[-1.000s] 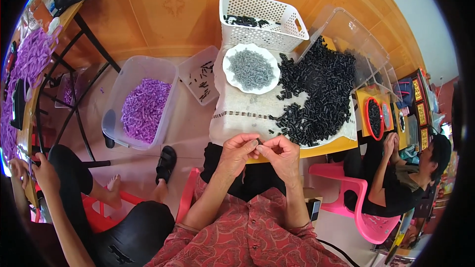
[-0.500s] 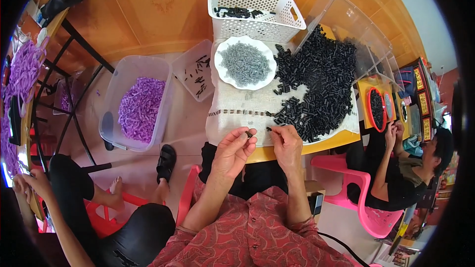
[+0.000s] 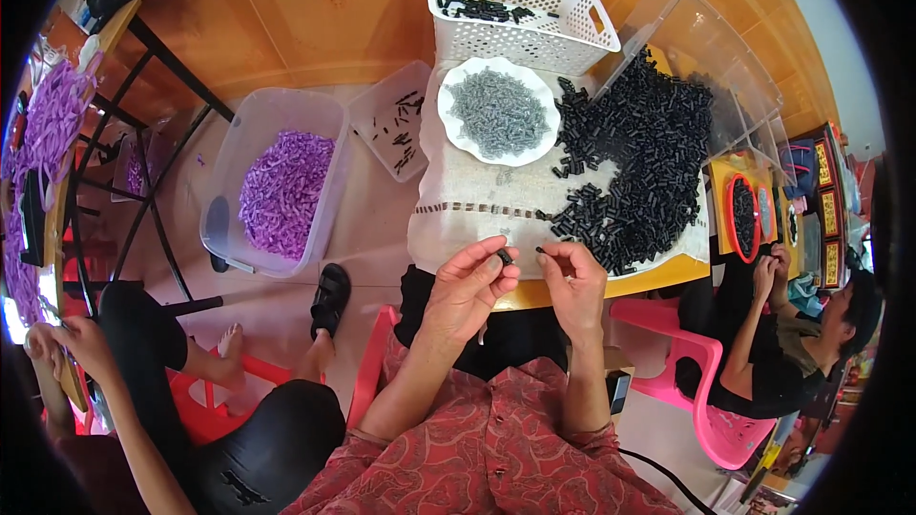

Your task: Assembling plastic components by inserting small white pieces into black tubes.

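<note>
My left hand [image 3: 469, 288] is closed in a pinch on a small black cylindrical piece [image 3: 504, 256], held up over the near edge of the table. Close beside it on the right, my right hand [image 3: 574, 288] pinches a tiny dark piece [image 3: 540, 250] between thumb and forefinger; its exact kind is too small to make out. Just beyond my hands spreads a big heap of short black tubes [image 3: 644, 167] on a pale cloth [image 3: 448, 229]. A white scalloped plate [image 3: 452, 138] on that cloth holds many small clear grey pieces [image 3: 503, 113].
A white perforated basket [image 3: 520, 43] with black tubes stands at the back. Clear plastic bins flank the table; the left bin [image 3: 224, 219] holds purple pieces [image 3: 286, 195]. A person on a pink chair [image 3: 706, 401] works at right, another person [image 3: 258, 448] at left.
The whole view has shifted, so the table sits slightly farther right and higher. My hands stay close together, each still pinching its small piece.
</note>
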A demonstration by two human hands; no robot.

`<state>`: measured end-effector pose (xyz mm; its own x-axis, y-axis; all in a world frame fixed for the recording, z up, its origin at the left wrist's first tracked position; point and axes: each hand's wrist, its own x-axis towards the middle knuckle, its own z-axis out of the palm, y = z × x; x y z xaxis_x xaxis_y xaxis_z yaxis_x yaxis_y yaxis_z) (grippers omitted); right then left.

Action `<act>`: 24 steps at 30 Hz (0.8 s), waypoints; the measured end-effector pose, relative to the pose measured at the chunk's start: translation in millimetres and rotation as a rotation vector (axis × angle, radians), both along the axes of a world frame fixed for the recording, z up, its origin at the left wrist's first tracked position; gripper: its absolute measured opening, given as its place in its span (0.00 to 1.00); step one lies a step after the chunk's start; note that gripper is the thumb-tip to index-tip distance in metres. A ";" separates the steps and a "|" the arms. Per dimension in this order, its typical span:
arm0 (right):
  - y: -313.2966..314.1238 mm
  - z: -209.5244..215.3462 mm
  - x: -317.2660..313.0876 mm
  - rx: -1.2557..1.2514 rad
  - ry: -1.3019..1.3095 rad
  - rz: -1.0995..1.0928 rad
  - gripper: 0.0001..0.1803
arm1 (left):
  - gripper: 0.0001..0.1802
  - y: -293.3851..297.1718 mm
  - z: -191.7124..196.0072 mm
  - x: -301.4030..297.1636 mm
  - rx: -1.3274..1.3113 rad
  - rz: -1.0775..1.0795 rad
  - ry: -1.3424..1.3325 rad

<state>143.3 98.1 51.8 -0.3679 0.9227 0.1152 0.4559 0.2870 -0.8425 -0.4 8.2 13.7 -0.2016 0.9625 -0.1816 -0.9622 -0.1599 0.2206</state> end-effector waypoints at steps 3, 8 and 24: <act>-8.3 11.9 -1.4 -0.197 0.204 0.023 0.06 | 0.15 -0.8 -0.7 -0.3 0.005 -0.005 -0.006; -20.9 28.0 -8.9 -0.260 0.354 0.071 0.09 | 0.15 -0.9 -5.0 1.9 0.004 -0.021 -0.018; -30.2 25.2 -17.4 -0.133 0.356 0.138 0.07 | 0.14 0.9 -4.5 11.2 0.028 0.031 -0.033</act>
